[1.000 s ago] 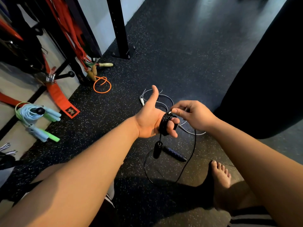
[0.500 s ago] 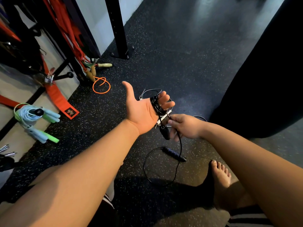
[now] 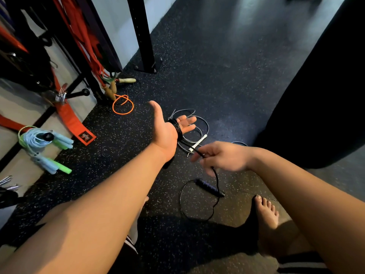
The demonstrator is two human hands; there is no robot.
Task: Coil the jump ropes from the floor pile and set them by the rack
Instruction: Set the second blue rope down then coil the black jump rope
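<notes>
**Black rope wound on the left fingers**

The fingers [image 3: 188, 121] of the left hand [image 3: 166, 134] are straight and close together, palm up, with the thumb stretched away from them. Around their base the black jump rope [image 3: 176, 127] sits in several tight turns. From this coil the cord goes down to the right hand [image 3: 224, 158], whose thumb and first fingers pinch it. This hand is a little blurred, and its other fingers are loosely bent. Below it the cord drops to the floor [image 3: 227, 72], makes one loose loop and ends at a black handle [image 3: 209, 187] lying flat, near a bare foot [image 3: 266, 214]. On the floor beyond the left fingers a grey rope [image 3: 205, 123] with a white handle [image 3: 198, 142] lies in a heap. Further left, near the rack [image 3: 142, 32], are an orange rope [image 3: 122, 105] and a blue and green bundle [image 3: 37, 140].
</notes>
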